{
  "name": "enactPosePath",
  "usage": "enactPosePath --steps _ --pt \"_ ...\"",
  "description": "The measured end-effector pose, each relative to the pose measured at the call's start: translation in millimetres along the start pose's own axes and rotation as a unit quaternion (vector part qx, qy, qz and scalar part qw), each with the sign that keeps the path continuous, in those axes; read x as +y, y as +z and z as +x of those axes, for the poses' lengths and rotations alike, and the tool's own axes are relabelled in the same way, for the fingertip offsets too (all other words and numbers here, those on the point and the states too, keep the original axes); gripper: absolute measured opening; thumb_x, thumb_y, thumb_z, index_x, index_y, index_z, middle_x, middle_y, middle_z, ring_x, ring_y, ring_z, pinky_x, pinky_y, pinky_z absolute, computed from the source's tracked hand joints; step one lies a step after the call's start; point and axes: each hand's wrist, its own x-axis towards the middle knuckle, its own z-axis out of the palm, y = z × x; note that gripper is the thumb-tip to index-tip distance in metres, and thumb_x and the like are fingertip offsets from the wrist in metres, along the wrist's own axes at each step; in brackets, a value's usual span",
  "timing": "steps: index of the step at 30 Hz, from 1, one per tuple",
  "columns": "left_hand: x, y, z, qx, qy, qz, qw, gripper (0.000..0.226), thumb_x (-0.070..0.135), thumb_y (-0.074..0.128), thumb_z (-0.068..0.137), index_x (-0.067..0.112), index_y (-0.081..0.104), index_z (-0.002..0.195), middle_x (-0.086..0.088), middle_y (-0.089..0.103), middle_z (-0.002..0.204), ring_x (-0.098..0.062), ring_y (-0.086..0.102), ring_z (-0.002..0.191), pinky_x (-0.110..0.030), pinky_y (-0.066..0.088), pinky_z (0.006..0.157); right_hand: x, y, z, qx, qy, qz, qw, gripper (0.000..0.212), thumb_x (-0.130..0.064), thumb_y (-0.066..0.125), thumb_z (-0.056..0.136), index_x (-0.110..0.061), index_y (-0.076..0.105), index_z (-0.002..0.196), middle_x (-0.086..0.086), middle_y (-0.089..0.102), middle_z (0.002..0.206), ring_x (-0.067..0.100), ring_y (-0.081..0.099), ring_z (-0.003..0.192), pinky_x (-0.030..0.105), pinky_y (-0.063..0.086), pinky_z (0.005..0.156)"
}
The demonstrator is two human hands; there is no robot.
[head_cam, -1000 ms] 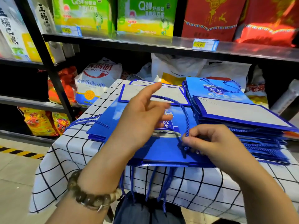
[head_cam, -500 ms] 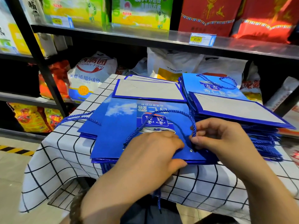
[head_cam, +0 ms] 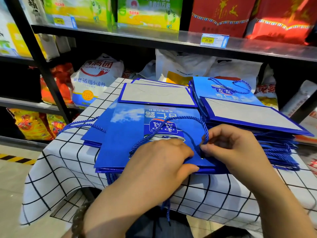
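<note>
Paper bag (head_cam: pixel 130 134) of blue colour lay flat on top of the nearer pile of such bags, at the front edge of the small table, with its printed side up. Its rope handle (head_cam: pixel 180 118) made a loop over the print. The right hand (head_cam: pixel 235 152) pinched this rope handle between thumb and bent forefinger, just above the small hole near the bag's front edge, and its other fingers were curled in. The left hand (head_cam: pixel 159 165) was just beside it. Its fingers were bent on top of the bag and its thumb lay at the front edge, so it held the bag there. A bead bracelet (head_cam: pixel 78 219) was on the left wrist. Under the pile hung a white checked cloth (head_cam: pixel 65 165). Just to the right was a second pile (head_cam: pixel 248 115) of the same bags, higher. Behind stood dark shelves (head_cam: pixel 137 36) with a flour sack (head_cam: pixel 96 79) and a yellow price tag (head_cam: pixel 208 40).
</note>
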Motion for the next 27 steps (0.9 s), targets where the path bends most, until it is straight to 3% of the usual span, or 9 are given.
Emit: enactPosePath --steps 4,7,11,14,16,20,24,27 --pt "0.8 -3.4 0.0 0.046 0.015 0.043 0.998 0.033 0.046 0.039 0.082 0.029 0.066 0.077 0.011 0.065 0.072 -0.012 0.063 0.064 -0.028 0.049 0.046 1.0 -4.2 0.4 -0.049 -0.059 -0.110 0.991 0.018 -0.003 0.069 0.076 -0.020 0.065 0.075 -0.001 0.067 0.076 0.005 0.060 0.066 0.017 0.048 0.067" --pt "-3.3 -5.3 0.0 0.094 0.019 0.093 0.991 0.034 0.042 0.037 0.083 0.026 0.065 0.071 0.008 0.062 0.063 -0.016 0.060 0.053 -0.028 0.045 0.037 -2.0 -11.1 -0.9 -0.106 -0.067 -0.120 0.985 0.011 -0.020 0.058 0.077 -0.025 0.068 0.081 -0.008 0.068 0.085 0.005 0.062 0.078 0.015 0.047 0.073" --pt "-10.2 -13.7 1.0 0.144 0.001 0.110 0.983 0.031 0.040 0.040 0.084 0.024 0.064 0.073 0.006 0.062 0.067 -0.023 0.059 0.056 -0.026 0.043 0.048 -6.6 -15.1 -2.6 -0.179 -0.062 -0.067 0.980 0.036 -0.013 0.053 0.072 -0.036 0.062 0.097 -0.013 0.068 0.095 0.002 0.064 0.090 0.011 0.047 0.079" --pt "-7.9 -11.9 -1.8 0.184 0.002 0.076 0.980 0.016 0.034 0.051 0.080 0.022 0.059 0.072 0.007 0.063 0.082 -0.020 0.059 0.070 -0.029 0.039 0.068 -5.5 -6.2 0.8 -0.151 -0.070 -0.079 0.983 0.031 -0.006 0.057 0.079 -0.032 0.067 0.093 -0.012 0.069 0.097 0.003 0.065 0.091 0.017 0.050 0.082" --pt "-0.2 -6.9 -5.6 0.197 -0.011 0.052 0.979 0.020 0.038 0.055 0.076 0.023 0.057 0.063 0.005 0.064 0.088 -0.018 0.058 0.078 -0.030 0.037 0.075 -6.9 -0.5 1.2 -0.135 -0.078 -0.083 0.984 0.039 0.006 0.057 0.082 -0.032 0.064 0.093 -0.010 0.068 0.094 0.001 0.065 0.089 0.016 0.051 0.081" --pt "9.1 3.2 -4.8 0.154 -0.074 0.100 0.980 0.029 0.044 0.048 0.073 0.023 0.061 0.058 0.004 0.065 0.081 -0.022 0.060 0.076 -0.033 0.031 0.072 -12.0 8.5 -1.9 -0.136 -0.091 -0.091 0.982 0.048 0.009 0.057 0.080 -0.039 0.060 0.085 -0.021 0.064 0.093 -0.003 0.066 0.076 0.009 0.048 0.069" --pt "13.0 1.7 -3.3 0.125 -0.079 0.174 0.974 0.033 0.045 0.044 0.071 0.022 0.062 0.057 0.003 0.061 0.065 -0.024 0.060 0.068 -0.033 0.043 0.065 -10.2 11.9 -3.3 -0.130 -0.060 -0.053 0.988 0.047 0.011 0.054 0.082 -0.035 0.062 0.087 -0.009 0.067 0.087 0.006 0.069 0.071 0.017 0.053 0.068" --pt "17.3 4.9 -4.1 0.126 -0.076 0.225 0.963 0.019 0.033 0.076 0.057 0.017 0.065 0.058 -0.002 0.061 0.062 -0.027 0.061 0.065 -0.036 0.047 0.066 -8.2 13.9 -4.6 -0.139 -0.052 -0.054 0.987 0.045 0.010 0.055 0.082 -0.034 0.062 0.091 -0.008 0.068 0.092 0.005 0.069 0.074 0.019 0.054 0.071"
